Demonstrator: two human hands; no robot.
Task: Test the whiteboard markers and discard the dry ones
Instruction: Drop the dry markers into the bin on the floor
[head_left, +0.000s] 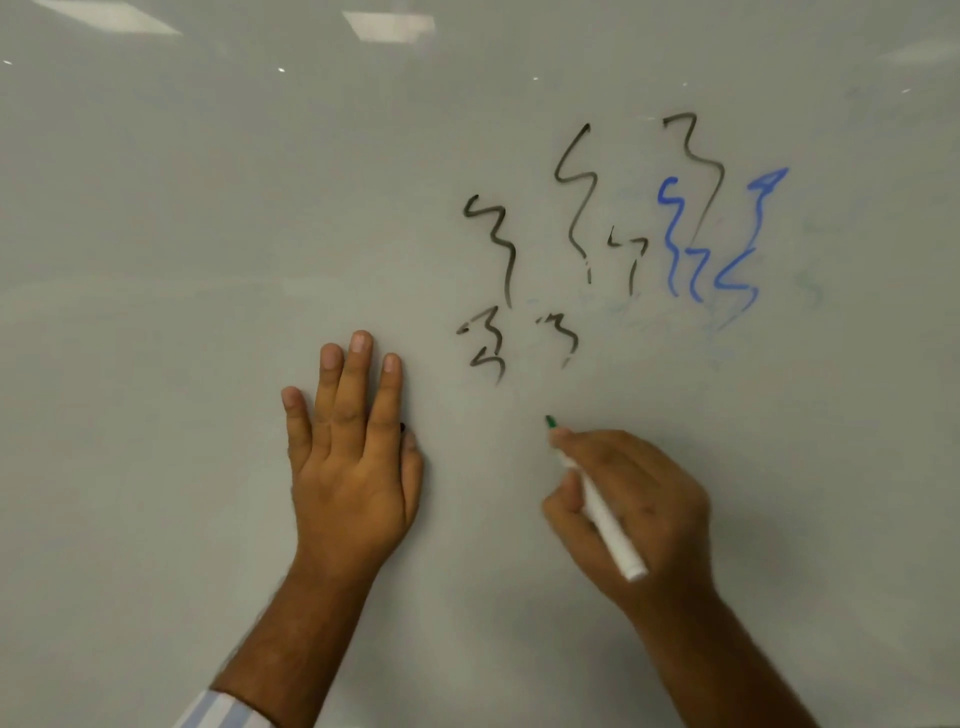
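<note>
White plastic and green-tipped, a slim whiteboard marker sits in the grip of the person's right hand, thumb and curled fingers clamped round its barrel, the uncapped green nib pointing up and to the left and lying at or just off the glossy pale-grey whiteboard; contact cannot be told. The marker's blunt white end juts out below the hand toward the lower right. No green line shows at the nib.

To the left, well apart from the marker, the left hand rests flat on the board, fingers straight and close together, pointing upward. A small dark object peeks out beside the index finger; what it is cannot be told. A light blue-and-white striped sleeve cuff shows at the bottom edge.

Above both hands, black squiggles run down the board, some solid, the lower ones near the left fingertips faint and broken. Blue squiggles stand to their right, fading out at the bottom. Ceiling lights reflect along the board's upper edge.
</note>
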